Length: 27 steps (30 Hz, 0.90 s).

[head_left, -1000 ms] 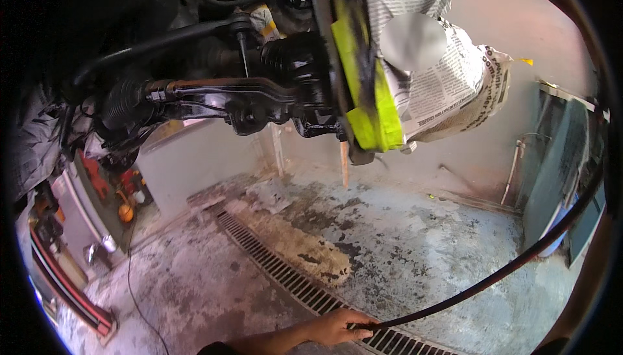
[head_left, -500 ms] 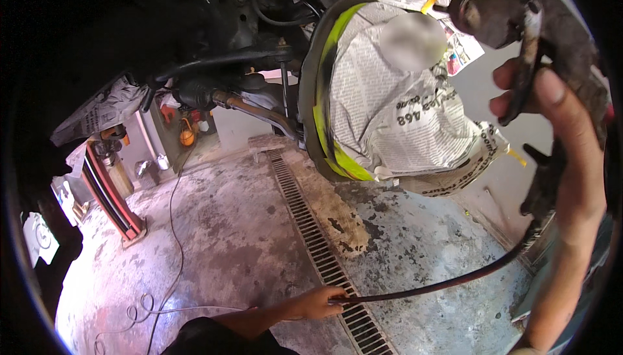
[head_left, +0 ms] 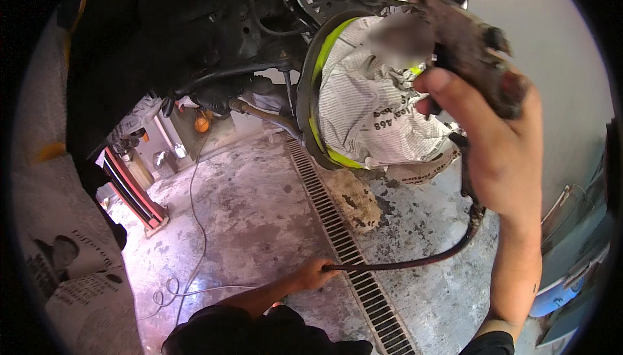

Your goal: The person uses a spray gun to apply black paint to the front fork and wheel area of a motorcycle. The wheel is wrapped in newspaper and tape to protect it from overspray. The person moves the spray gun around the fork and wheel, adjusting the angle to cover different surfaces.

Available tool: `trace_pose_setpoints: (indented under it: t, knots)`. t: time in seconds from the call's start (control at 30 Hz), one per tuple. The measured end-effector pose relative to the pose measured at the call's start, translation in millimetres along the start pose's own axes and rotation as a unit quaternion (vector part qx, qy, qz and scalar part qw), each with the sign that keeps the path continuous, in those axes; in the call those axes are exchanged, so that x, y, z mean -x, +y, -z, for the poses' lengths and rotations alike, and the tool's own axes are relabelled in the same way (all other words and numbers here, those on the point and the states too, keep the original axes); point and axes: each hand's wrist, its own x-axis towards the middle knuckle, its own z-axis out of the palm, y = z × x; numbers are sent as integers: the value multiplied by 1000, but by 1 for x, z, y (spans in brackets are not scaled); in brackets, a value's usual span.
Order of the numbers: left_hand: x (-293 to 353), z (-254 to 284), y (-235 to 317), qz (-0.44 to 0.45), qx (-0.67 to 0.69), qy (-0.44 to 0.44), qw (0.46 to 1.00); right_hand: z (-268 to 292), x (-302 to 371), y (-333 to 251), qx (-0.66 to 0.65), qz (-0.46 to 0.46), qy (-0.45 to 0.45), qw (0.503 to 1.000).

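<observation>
R hand (head_left: 503,154) is gripping a rusty brake part (head_left: 470,43) at 1 o'clock, fingers clamped on it, beside the paper-wrapped hub (head_left: 370,105). L hand (head_left: 311,274) at 6, fingers closed on the black hose (head_left: 415,263). Looks like fitting/aligning; next move probably needs hose slack.

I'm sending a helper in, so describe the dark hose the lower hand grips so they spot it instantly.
Find the long metal floor drain grate under the newspaper-wrapped wheel hub. Across it curves a thin dark hose, from the left hand up toward the right hand; the white cable lies further left.
</observation>
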Motion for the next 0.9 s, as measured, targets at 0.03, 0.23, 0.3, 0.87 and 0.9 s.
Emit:
trace_pose_setpoints:
  t: [0.03, 0.23, 0.3, 0.87, 0.9]
  knots:
    - [6, 2, 4, -12, -8, 18, 1000, 0, -3, -1, 13, 13, -10, 1000]
    - [31, 19, 15, 35, -24, 78, 996, -1, -22, -12, 41, -3, -19, 999]
    - [36, 27, 18, 39, -19, 75, 996, -1, -33, -14, 23, 40, 15, 999]
    - [72, 53, 73, 24, -41, 114, 992, 12, -54, -60, 42, -38, -18, 998]
    - [75, 53, 72, 25, -29, 119, 992, 12, -53, -63, 53, -43, -21, 997]
